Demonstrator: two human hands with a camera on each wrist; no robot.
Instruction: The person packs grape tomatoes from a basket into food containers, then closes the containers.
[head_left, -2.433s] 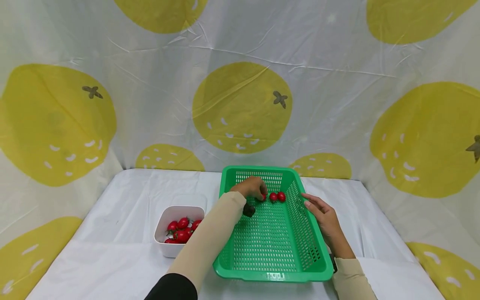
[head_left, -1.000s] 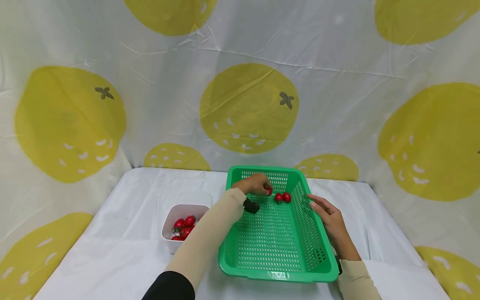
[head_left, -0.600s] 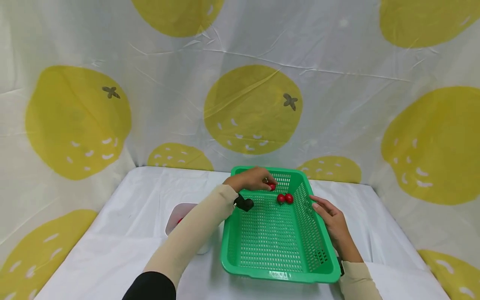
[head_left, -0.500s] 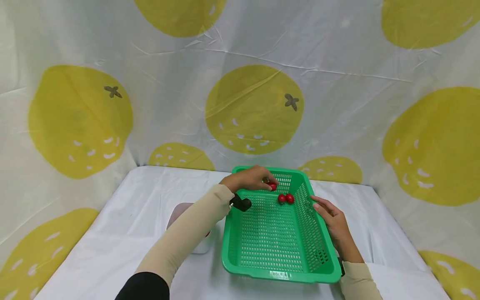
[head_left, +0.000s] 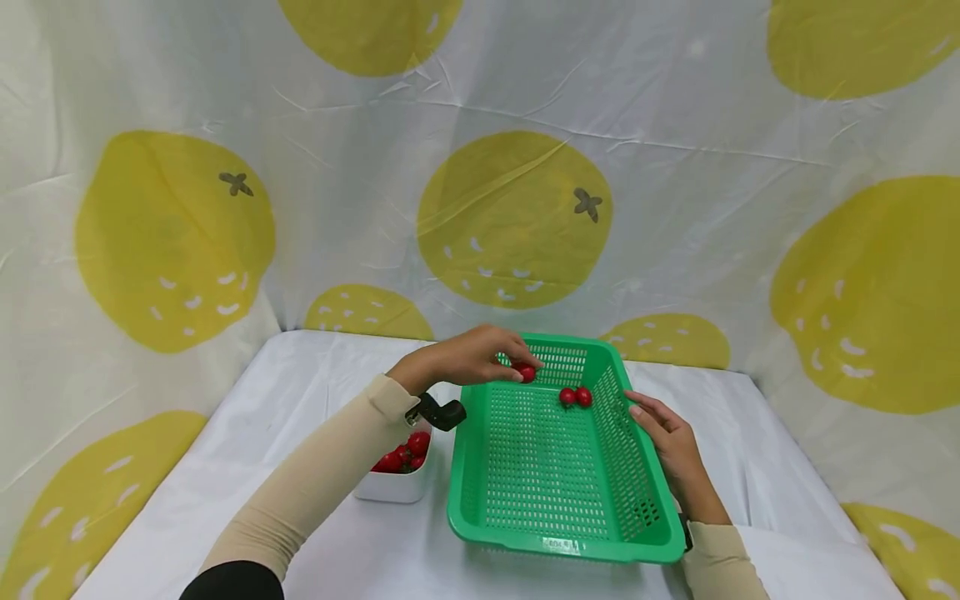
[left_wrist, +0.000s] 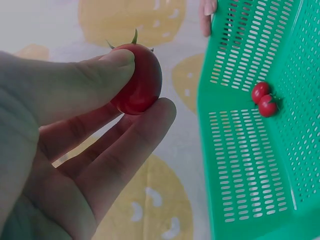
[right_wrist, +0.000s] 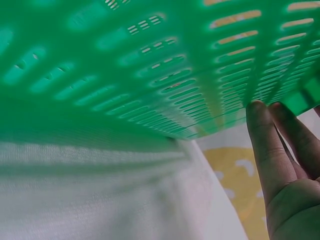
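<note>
My left hand (head_left: 476, 354) pinches a red cherry tomato (left_wrist: 145, 82) between thumb and fingers, its green stem pointing up in the left wrist view. In the head view this hand is over the back left of the green basket (head_left: 558, 547), which has slotted walls. Two more cherry tomatoes (head_left: 575, 397) lie together inside the basket, toward the back right. My right hand (head_left: 675, 450) is at the basket's right side, fingers fairly straight. In the right wrist view its fingertips (right_wrist: 257, 107) touch the outside of the slotted wall.
Left of the basket stands a white box (head_left: 390, 487) with several cherry tomatoes (head_left: 405, 454) in it, partly hidden by my left forearm. White cloth (head_left: 300, 417) covers the table, and a lemon-patterned curtain (head_left: 517, 100) hangs around its back and sides.
My left hand has lifted a cherry tomato from the basket's floor and moved up and left with it. Two tomatoes stay in the basket. My right hand keeps its place at the rim.
</note>
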